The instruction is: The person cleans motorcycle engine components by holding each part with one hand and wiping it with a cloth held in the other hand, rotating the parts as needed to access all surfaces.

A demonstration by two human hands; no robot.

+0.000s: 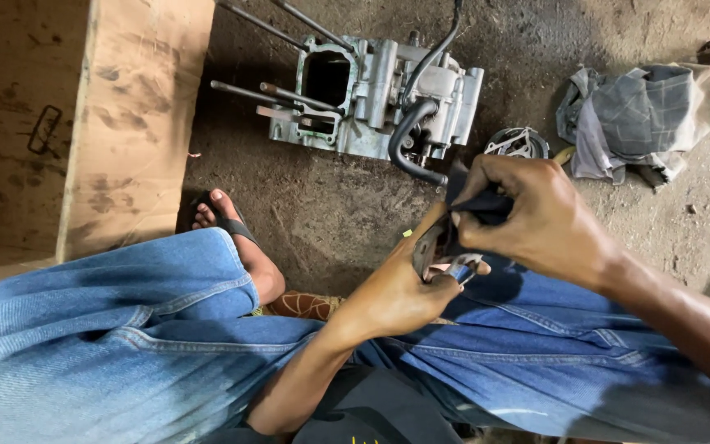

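A small grey metal part (429,247) sits above the lap in blue jeans (166,321), gripped by the left hand (396,292), whose fingers curl closed around it. The right hand (536,218) pinches a dark cloth (474,205) against the part's top. Just beyond, on the dirt floor (330,214), lies a grey metal engine casing (380,94) with protruding studs and a black hose. A crumpled grey rag (630,115) lies to the right, a stained cardboard box (125,115) to the left.

Hands on a small part

Left hand (396,292) grips a small metal part (431,247); right hand (536,218) presses a dark cloth (474,205) against it, above jeans (125,329). An engine case (371,99) and rags (634,115) lie on the floor (330,214).
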